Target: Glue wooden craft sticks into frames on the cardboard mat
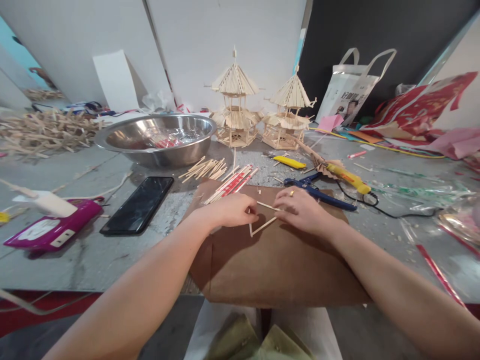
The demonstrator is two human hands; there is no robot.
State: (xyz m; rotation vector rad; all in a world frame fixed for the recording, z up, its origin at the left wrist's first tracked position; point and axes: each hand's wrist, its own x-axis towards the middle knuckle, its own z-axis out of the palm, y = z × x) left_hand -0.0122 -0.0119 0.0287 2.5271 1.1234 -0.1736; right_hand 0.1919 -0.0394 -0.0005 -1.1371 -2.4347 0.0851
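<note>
A small frame of thin wooden sticks lies over the brown cardboard. On its left side, the fingers of my left hand are curled and pinched at a stick. My right hand wears a ring and pinches the frame's right corner, where two sticks come together. The fingers partly hide the frame's joints. Just beyond my left hand is a bundle of sticks with red paper wraps. A dark blue pair of pliers rests behind my right hand.
Two stick-built pagodas stand at the back. A steel basin, a black phone and a purple device sit to the left. A yellow cutter and a corded yellow-handled tool lie to the right.
</note>
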